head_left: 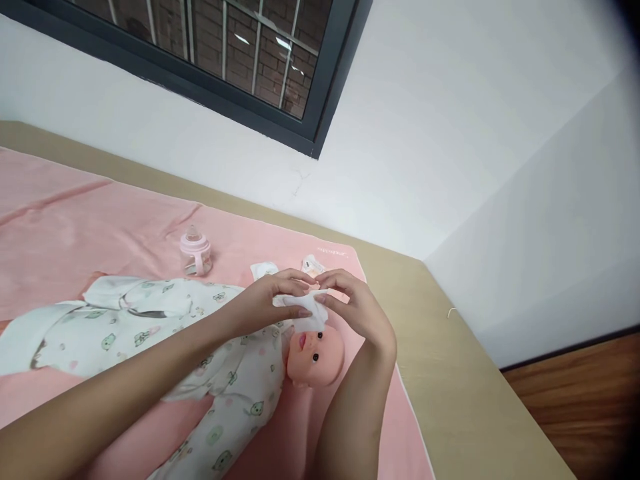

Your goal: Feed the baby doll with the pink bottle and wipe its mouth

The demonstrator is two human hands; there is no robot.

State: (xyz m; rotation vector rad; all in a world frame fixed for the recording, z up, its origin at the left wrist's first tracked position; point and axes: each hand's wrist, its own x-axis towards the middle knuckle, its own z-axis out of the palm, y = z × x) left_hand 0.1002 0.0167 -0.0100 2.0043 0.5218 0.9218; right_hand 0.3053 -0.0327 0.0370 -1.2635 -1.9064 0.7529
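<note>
A person's two bare hands stretch a thin white tissue (313,317) just above the face of a baby doll (330,360), its lower edge near the doll's eyes and beside its pink mouth. The left hand (260,303), reaching across above the doll's torso, has thumb and fingers clamped on the tissue's near side; the right hand (357,307), wrist bent beyond the doll's head, pinches the opposite edge between thumb and curled fingers. The two hands nearly meet at the fingertips (whether they actually touch is hard to tell).

The doll lies on its back in a white outfit (110,333) printed with small green and pink figures, one sleeve reaching out on the near side of its body. On the far side of the doll's torso, a pink-topped baby bottle (195,253) with a handle stands upright. A small white item (264,269) and a printed packet (311,263), partly hidden by the fingers, lie on the far side of the doll's head.

Beneath the doll spreads a creased pink blanket (60,200), laid over a tan wooden platform (430,333) that shows past the doll's head. Farther beyond the doll rise a white wall (425,120) and a dark-framed window (200,40) with metal bars and brickwork behind it.
</note>
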